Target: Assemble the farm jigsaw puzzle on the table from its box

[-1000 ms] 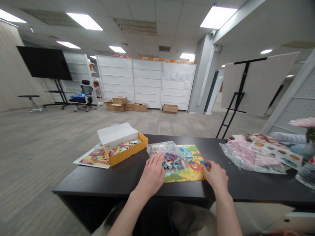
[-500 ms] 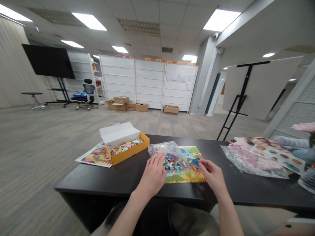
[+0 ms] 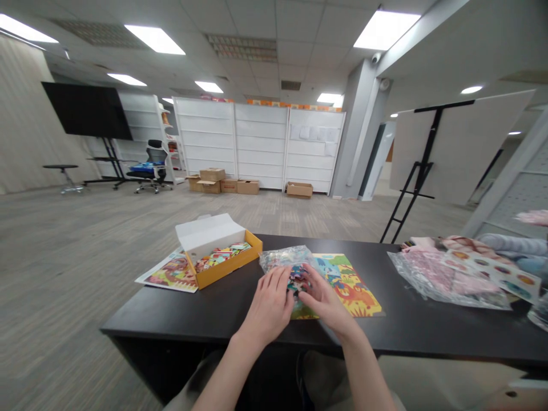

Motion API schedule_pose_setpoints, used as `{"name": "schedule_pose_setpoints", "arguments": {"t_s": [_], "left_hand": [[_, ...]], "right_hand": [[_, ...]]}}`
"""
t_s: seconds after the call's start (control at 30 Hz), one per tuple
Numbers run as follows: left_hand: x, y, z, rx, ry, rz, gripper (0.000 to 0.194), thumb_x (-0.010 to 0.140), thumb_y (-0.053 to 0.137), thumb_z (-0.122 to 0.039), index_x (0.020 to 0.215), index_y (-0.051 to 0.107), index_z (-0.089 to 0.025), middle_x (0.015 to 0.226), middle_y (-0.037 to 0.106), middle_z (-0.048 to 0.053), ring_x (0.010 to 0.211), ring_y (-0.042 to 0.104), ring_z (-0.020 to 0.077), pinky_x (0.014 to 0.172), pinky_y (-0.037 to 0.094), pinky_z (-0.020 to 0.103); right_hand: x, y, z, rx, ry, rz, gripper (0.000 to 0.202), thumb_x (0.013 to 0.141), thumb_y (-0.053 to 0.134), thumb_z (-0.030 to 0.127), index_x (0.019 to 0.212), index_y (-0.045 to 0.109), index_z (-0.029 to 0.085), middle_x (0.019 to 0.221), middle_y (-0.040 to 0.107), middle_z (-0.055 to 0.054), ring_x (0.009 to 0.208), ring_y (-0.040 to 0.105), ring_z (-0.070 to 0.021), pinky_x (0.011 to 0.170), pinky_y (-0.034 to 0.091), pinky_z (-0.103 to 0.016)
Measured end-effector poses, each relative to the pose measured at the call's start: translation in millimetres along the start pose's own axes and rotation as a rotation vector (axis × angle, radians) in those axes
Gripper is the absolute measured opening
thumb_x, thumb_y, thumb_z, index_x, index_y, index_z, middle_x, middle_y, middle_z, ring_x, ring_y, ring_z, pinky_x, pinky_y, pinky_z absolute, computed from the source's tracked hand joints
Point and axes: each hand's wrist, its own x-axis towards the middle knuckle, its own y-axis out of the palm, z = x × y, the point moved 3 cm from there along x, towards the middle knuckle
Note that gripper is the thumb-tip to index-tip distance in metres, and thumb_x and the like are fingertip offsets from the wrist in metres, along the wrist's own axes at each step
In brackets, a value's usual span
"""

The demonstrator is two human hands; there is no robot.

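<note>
A pile of small jigsaw puzzle pieces (image 3: pixel 298 279) lies on a clear plastic bag (image 3: pixel 285 256), over the left part of a colourful animal picture sheet (image 3: pixel 362 294). My left hand (image 3: pixel 268 298) rests at the pile's left side, its fingers extended and lying over the bag's edge. From the right, my right hand (image 3: pixel 329 305) reaches into the same pile, thumb and fingers apart around the pieces. No piece is visibly gripped in either hand. Both hands partly hide the bag and the sheet.
Left of the hands, a yellow open box (image 3: pixel 231 267) holds more puzzle pieces and stands on another printed picture (image 3: pixel 169 273). Plastic-wrapped pink fabric (image 3: pixel 445 279) lies at the right on the black table (image 3: pixel 192 319). An easel stand (image 3: pixel 417 171) stands behind.
My right hand has moved left from the middle of the picture sheet to the pile, and its pinched fingers have spread. The sheet's right part is uncovered. My left hand has hardly moved.
</note>
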Motion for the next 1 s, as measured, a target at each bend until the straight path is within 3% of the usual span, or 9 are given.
{"name": "schedule_pose_setpoints", "arguments": {"t_s": [0.07,0.13,0.23,0.27,0.33,0.5,0.63,0.77,1.0], "left_hand": [[-1,-1.0,0,0.008,0.022,0.033,0.059,0.094,0.054,-0.028,0.149,0.037,-0.020,0.149,0.049,0.015,0.139,0.043,0.0301,0.113,0.039,0.051],[-3,-0.9,0,0.039,0.043,0.085,0.061,0.090,0.062,-0.031,0.147,0.042,-0.022,0.151,0.047,0.014,0.141,0.040,0.0322,0.112,0.040,0.052],[-6,1.4,2,0.095,0.054,0.167,0.044,0.087,0.068,-0.028,0.129,0.059,-0.025,0.148,0.050,0.013,0.141,0.039,0.0341,0.110,0.041,0.054],[-6,2.4,2,0.104,0.054,0.188,0.037,0.087,0.068,-0.027,0.123,0.063,-0.025,0.145,0.052,0.012,0.140,0.041,0.0343,0.109,0.041,0.054],[-6,3.9,2,0.103,0.053,0.217,0.028,0.087,0.070,-0.027,0.115,0.066,-0.024,0.141,0.056,0.012,0.138,0.044,0.0345,0.107,0.043,0.054],[-3,3.3,0,0.058,0.030,0.237,0.039,0.080,0.079,-0.040,0.112,0.068,-0.022,0.139,0.058,0.013,0.135,0.046,0.0366,0.107,0.042,0.055],[-3,3.6,4,-0.006,-0.005,0.238,0.039,0.079,0.079,-0.038,0.114,0.067,-0.024,0.140,0.058,0.011,0.133,0.049,0.0333,0.106,0.043,0.053],[-5,4.0,12,-0.073,-0.052,0.172,0.044,0.088,0.069,-0.035,0.129,0.059,-0.024,0.140,0.058,0.010,0.133,0.050,0.0293,0.108,0.044,0.050],[-3,4.5,18,-0.166,-0.113,0.044,0.042,0.094,0.057,-0.032,0.135,0.055,-0.021,0.143,0.056,0.012,0.132,0.052,0.0272,0.111,0.044,0.049]], "right_hand": [[-5,-9,5,-0.049,-0.015,0.023,0.058,0.078,0.077,0.045,0.131,0.062,0.027,0.140,0.060,-0.011,0.126,0.059,-0.0268,0.105,0.050,-0.043],[-9,-29,7,-0.156,-0.004,-0.025,0.040,0.083,0.070,0.046,0.116,0.070,0.023,0.116,0.073,-0.011,0.105,0.069,-0.0260,0.092,0.056,-0.041],[-12,-71,1,-0.476,0.029,-0.326,0.030,0.087,0.057,0.043,0.095,0.074,0.020,0.095,0.076,-0.009,0.079,0.071,-0.0239,0.077,0.057,-0.038],[-13,-84,-3,-0.617,0.046,-0.422,0.028,0.085,0.055,0.040,0.093,0.074,0.020,0.094,0.076,-0.009,0.079,0.070,-0.0243,0.078,0.056,-0.038],[-13,-100,-12,-0.880,0.099,-0.474,0.025,0.083,0.055,0.033,0.091,0.075,0.020,0.096,0.076,-0.010,0.082,0.070,-0.0256,0.081,0.053,-0.039],[-9,-100,-27,-1.268,0.139,-0.369,0.031,0.089,0.054,0.031,0.105,0.076,0.016,0.109,0.071,-0.015,0.101,0.067,-0.0296,0.090,0.049,-0.039],[-6,-96,-26,-1.297,0.224,-0.380,0.029,0.092,0.054,0.034,0.104,0.075,0.018,0.113,0.068,-0.014,0.103,0.066,-0.0281,0.086,0.048,-0.036],[-5,-98,-26,-1.242,0.272,-0.397,0.024,0.089,0.056,0.035,0.094,0.072,0.018,0.108,0.069,-0.012,0.097,0.068,-0.0265,0.077,0.048,-0.034],[-11,-107,-31,-0.933,0.221,-0.531,0.013,0.077,0.064,0.035,0.079,0.065,0.022,0.078,0.074,-0.005,0.077,0.070,-0.0237,0.069,0.049,-0.032]]}}
